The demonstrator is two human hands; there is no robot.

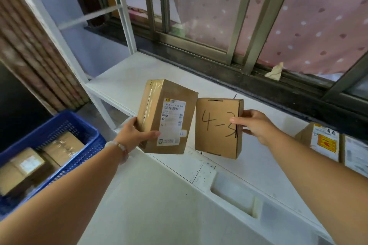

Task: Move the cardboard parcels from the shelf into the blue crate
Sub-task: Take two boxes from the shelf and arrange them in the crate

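My left hand [135,135] grips a brown cardboard parcel with a white shipping label [167,117], held up above the white shelf [123,79]. My right hand [256,125] holds a second cardboard parcel marked "4-3" [218,127] by its right edge, just beside the first. The blue crate [59,125] sits low at the left with several taped cardboard parcels [61,145] inside. Two more parcels, one with a yellow-orange label [320,139] and one cut off by the frame edge [356,153], stand on the shelf at the right.
A window with a metal frame [235,32] and a pink dotted curtain [318,16] runs behind the shelf. A crumpled scrap [275,72] lies on the dark sill. White shelf uprights [123,8] rise at the left. A white surface with a recessed slot [235,195] lies below my arms.
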